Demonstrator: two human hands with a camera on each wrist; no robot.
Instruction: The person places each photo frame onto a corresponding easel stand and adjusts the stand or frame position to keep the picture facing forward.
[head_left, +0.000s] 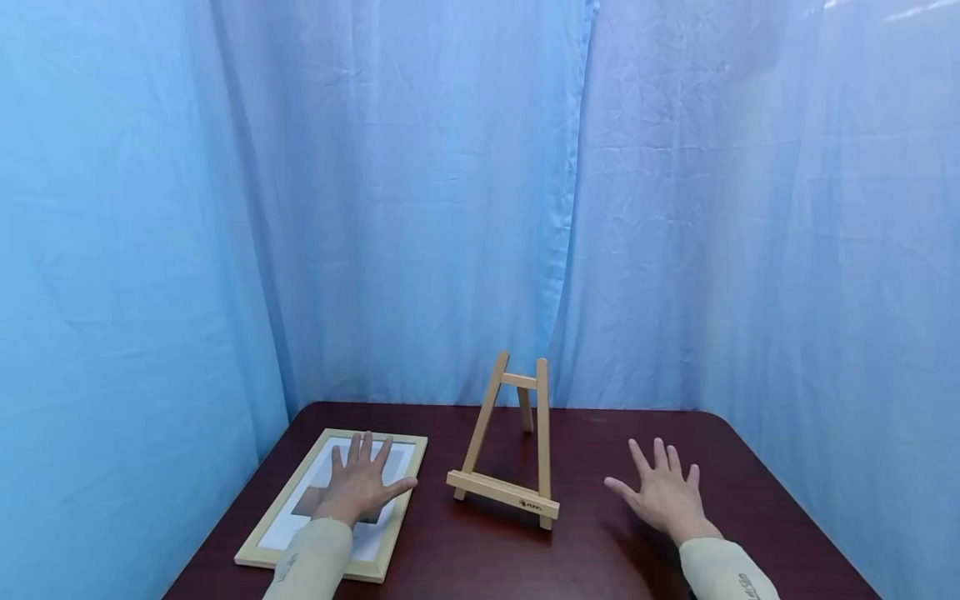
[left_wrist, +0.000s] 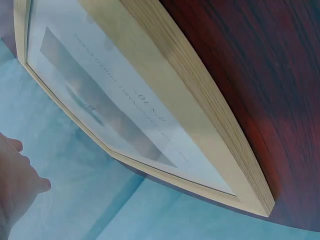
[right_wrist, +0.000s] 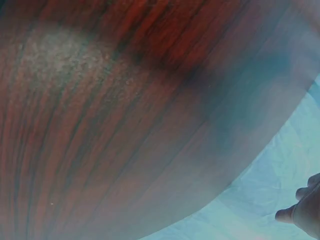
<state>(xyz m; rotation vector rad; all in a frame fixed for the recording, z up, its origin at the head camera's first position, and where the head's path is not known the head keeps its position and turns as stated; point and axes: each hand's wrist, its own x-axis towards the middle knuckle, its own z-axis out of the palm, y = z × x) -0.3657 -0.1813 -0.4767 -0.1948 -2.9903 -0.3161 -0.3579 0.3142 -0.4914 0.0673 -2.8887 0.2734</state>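
A pale wooden photo frame (head_left: 407, 517) with a white printed sheet lies flat at the left of the table. Over it my left hand (head_left: 357, 487) hovers with fingers spread, hiding part of the sheet. In the left wrist view the frame (left_wrist: 200, 110) fills the middle, and the left hand (left_wrist: 19, 185) appears apart from it at the left edge. My right hand (head_left: 666, 498) is spread above the table's right side, holding nothing. The right wrist view catches that hand (right_wrist: 307, 207) at its lower right. Between the hands stands a small wooden tabletop easel (head_left: 543, 442).
The dark reddish wooden table (head_left: 585, 550) has rounded far corners. Blue curtains (head_left: 450, 208) hang behind it and along both sides. The easel's ledge (head_left: 502, 492) faces me, and its rear leg (head_left: 525, 408) reaches back.
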